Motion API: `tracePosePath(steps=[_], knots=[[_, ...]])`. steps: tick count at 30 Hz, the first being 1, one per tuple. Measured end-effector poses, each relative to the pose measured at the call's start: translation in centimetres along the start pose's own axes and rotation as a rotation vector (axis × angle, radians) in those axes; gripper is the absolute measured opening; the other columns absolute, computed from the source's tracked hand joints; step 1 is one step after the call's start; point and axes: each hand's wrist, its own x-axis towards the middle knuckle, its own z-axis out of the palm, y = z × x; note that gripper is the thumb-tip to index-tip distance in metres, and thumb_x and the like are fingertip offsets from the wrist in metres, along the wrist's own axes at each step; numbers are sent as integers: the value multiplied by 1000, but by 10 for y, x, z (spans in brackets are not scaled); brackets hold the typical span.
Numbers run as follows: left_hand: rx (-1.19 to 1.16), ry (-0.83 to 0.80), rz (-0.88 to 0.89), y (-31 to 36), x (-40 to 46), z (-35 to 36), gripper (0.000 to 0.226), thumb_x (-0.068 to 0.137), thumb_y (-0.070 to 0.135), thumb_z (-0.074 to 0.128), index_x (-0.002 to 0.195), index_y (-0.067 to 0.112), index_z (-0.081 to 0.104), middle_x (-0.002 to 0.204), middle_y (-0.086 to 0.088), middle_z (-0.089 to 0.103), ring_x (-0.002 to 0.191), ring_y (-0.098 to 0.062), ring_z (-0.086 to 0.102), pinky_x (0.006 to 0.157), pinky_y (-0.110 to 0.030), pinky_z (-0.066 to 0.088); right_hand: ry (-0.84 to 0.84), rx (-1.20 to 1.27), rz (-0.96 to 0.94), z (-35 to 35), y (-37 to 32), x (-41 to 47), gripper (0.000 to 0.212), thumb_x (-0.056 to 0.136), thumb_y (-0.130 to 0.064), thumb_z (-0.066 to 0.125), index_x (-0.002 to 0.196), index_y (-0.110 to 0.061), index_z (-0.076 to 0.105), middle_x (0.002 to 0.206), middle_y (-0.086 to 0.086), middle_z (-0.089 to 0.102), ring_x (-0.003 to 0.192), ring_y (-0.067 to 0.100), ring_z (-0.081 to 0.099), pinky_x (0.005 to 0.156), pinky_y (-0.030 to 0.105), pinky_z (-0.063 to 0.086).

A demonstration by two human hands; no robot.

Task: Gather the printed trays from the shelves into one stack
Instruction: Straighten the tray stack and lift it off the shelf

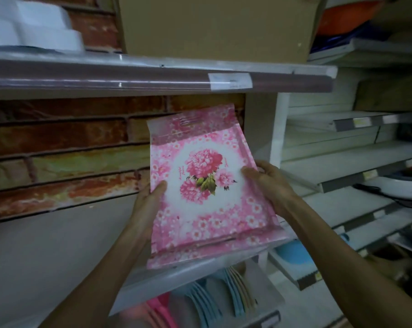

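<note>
We hold a pink rectangular plastic tray printed with large pink flowers [207, 185] in front of the white shelf board [46, 245], tilted toward us. Our left hand [148, 197] clamps its left edge, thumb on the printed face. Our right hand [268, 183] clamps the right edge likewise. Behind it another pink floral tray [193, 121] stands against the brick-patterned back panel [65, 150].

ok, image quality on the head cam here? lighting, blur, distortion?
Head view: dim and flat overall, with glare along the clear strip on the upper shelf edge; wide-angle bowing bends the shelves towards the corners; the pink floral tray is fairly sharp at centre, while the white items top left are soft.
</note>
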Motion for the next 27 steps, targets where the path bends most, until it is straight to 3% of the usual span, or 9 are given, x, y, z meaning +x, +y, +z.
tracePosePath(steps=[4,7,11,15,18,21,24,27], knots=[[-9,28,-3,-3,11,36,50,94,34,60,140,15,50,134,2,57,119,-19,55,101,-33,40,-78,-73,-25,-37,2,5,16,95,-13,59,107,-24,60,88,-4,70,59,7,71,50,22,56],[-12,49,17,-3,20,56,71,84,43,67,146,20,40,144,0,51,128,-24,52,109,-45,39,-117,-158,-58,-56,7,19,18,97,-16,56,112,-26,58,88,-7,69,61,4,71,50,15,54],[-22,51,10,-14,48,75,98,65,56,72,147,18,34,138,-5,57,121,-26,59,104,-53,45,-95,-249,-72,-71,14,49,21,98,-17,52,116,-26,58,89,-7,68,72,8,69,55,16,55],[34,96,-7,-19,73,105,58,93,36,60,139,9,37,129,-2,54,113,-23,57,99,-45,48,-79,-312,-38,-85,30,88,23,97,-16,52,117,-17,64,89,-3,71,79,18,70,69,28,57],[120,131,10,-31,96,121,44,96,31,57,130,7,44,120,-5,60,102,-23,63,84,-40,55,-61,-340,-30,-96,45,115,16,97,-19,55,109,-17,65,83,-4,70,72,14,69,64,24,57],[235,159,47,-43,109,135,18,97,25,56,104,8,56,95,-4,62,83,-20,60,72,-32,48,-47,-363,-14,-106,60,137,17,96,-22,58,106,-10,67,80,-2,70,68,13,67,58,18,56],[304,205,47,-54,117,146,17,94,19,57,91,3,62,82,-10,59,72,-21,56,63,-32,43,-66,-394,7,-115,72,152,14,97,-21,57,103,-12,66,78,-3,67,66,8,65,51,10,51],[396,283,50,-63,121,151,24,89,17,59,88,-6,64,73,-10,60,63,-20,56,55,-27,41,-76,-463,10,-121,83,166,18,96,-19,57,101,-5,69,81,3,69,69,15,66,66,25,56]])
